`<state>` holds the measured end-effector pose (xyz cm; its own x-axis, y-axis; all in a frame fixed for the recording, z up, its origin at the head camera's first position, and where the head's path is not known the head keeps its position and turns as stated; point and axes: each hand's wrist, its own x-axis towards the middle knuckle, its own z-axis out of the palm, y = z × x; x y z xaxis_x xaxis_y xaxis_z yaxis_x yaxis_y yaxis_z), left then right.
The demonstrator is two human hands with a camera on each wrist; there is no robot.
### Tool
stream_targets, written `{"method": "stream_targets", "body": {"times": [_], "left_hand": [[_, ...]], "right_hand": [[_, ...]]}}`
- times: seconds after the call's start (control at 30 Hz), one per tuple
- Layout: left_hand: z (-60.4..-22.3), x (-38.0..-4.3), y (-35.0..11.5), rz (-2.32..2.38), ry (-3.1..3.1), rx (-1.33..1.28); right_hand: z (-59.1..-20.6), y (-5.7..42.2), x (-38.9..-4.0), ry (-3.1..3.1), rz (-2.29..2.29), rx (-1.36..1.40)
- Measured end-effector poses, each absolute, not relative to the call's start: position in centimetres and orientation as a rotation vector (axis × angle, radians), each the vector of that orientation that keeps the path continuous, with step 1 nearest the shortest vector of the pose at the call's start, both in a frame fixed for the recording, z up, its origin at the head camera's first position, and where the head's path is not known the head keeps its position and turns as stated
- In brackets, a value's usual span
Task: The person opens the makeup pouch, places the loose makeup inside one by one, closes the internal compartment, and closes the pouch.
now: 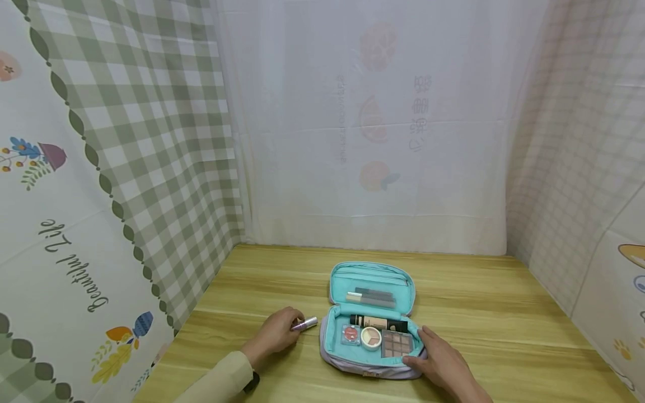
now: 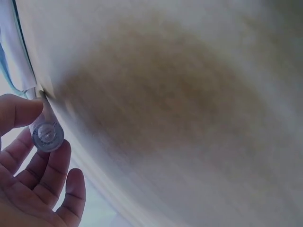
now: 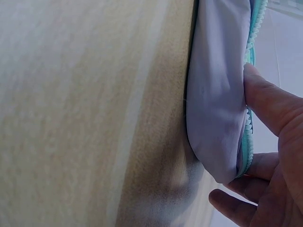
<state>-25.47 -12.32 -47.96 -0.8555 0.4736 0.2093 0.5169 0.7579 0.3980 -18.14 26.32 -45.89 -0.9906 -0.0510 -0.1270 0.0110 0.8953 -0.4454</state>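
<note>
My left hand (image 1: 277,334) pinches a slim lip gloss tube (image 1: 304,324), purple with a silver end, just left of the makeup bag. In the left wrist view the tube's round clear end (image 2: 48,137) faces the camera, between thumb and fingers. The lilac makeup bag (image 1: 347,358), lined in teal, lies unzipped with its lid folded back. My right hand (image 1: 445,361) grips its right front corner, thumb at the zipper rim. Inside are a black-and-beige tube (image 1: 378,323), a small red compact (image 1: 351,334), a round three-colour pan (image 1: 371,338) and an eyeshadow palette (image 1: 397,343).
Slender sticks (image 1: 370,298) sit in the lid's mesh pocket. The wood-grain table (image 1: 504,313) ends at a white cloth (image 1: 312,168) behind; a green checked cloth (image 1: 166,112) hangs on the left and a pale patterned one (image 1: 569,168) on the right.
</note>
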Motion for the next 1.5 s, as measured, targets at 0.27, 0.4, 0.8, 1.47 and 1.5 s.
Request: {"method": "stream_targets", "body": {"times": [0.27, 0.4, 0.8, 1.47, 1.5], "left_hand": [[-47.3, -25.6, -12.3, -0.680, -2.847, -0.725], [-47.1, -25.9, -12.2, -0.691, -2.833, -0.675], [-46.1, -26.1, -11.5, -0.733, -2.735, -0.658], [-45.7, -25.8, -9.4, -0.820, -2.652, -0.825], [-45.7, -25.8, -9.2, -0.825, -2.655, -0.831]], "right_hand": [[-45.9, 26.3, -18.2, 2.921, -0.686, -0.026], [-45.9, 26.3, -18.2, 2.923, -0.685, -0.031], [-46.0, 26.3, -18.2, 2.927, -0.686, -0.027], [-46.1, 26.4, -18.2, 2.930, -0.686, -0.038], [-46.1, 26.4, -18.2, 2.927, -0.686, -0.038]]}}
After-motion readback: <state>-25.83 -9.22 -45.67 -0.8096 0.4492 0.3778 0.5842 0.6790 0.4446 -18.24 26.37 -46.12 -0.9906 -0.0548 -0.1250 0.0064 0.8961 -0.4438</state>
